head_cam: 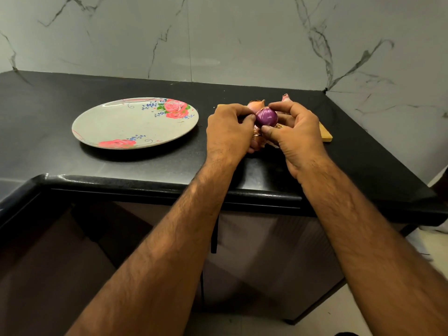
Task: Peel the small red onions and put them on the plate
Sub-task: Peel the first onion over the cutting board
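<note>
- Your left hand (230, 132) and right hand (295, 132) are both pinching a peeled purple onion (266, 116) between curled fingertips, just above a wooden board (326, 135).
- An unpeeled onion (255, 105) and a second onion (286, 97) are lying just behind your hands.
- The floral plate (135, 126) is sitting to the left, apart from the held onion.
- The black surface (145, 163) is meeting veined marble walls (218, 40) at a corner.
- Dark cabinet fronts (266, 251) are showing beneath its edge.

Two bare arms w/ lots of hair, all the way to the wrists. L hand (229, 132) & R hand (294, 134) bare too, short nails.
</note>
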